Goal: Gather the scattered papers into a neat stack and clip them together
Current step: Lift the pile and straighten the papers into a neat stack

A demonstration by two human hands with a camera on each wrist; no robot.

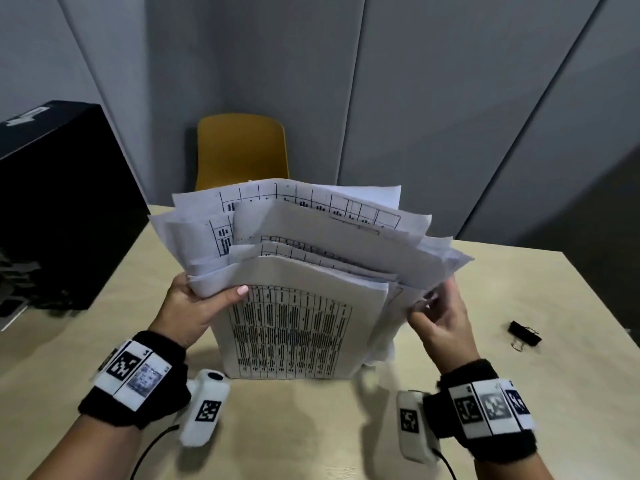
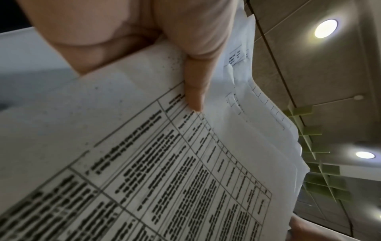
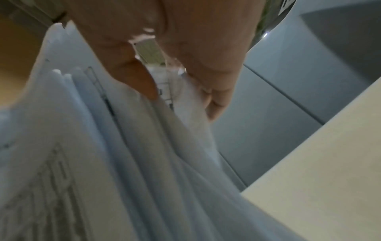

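Note:
A bundle of printed papers stands on its lower edge on the light wooden table, with its tops fanned out unevenly. My left hand grips the bundle's left edge, thumb across the front sheet. On the other side my right hand holds the right edges of the papers, thumb and fingers pinching some of the sheets. A black binder clip lies on the table to the right of that hand, apart from the papers.
A yellow chair stands behind the table's far edge. A black box sits at the table's left side. Grey wall panels rise behind. Bare tabletop lies in front of the papers and around the clip.

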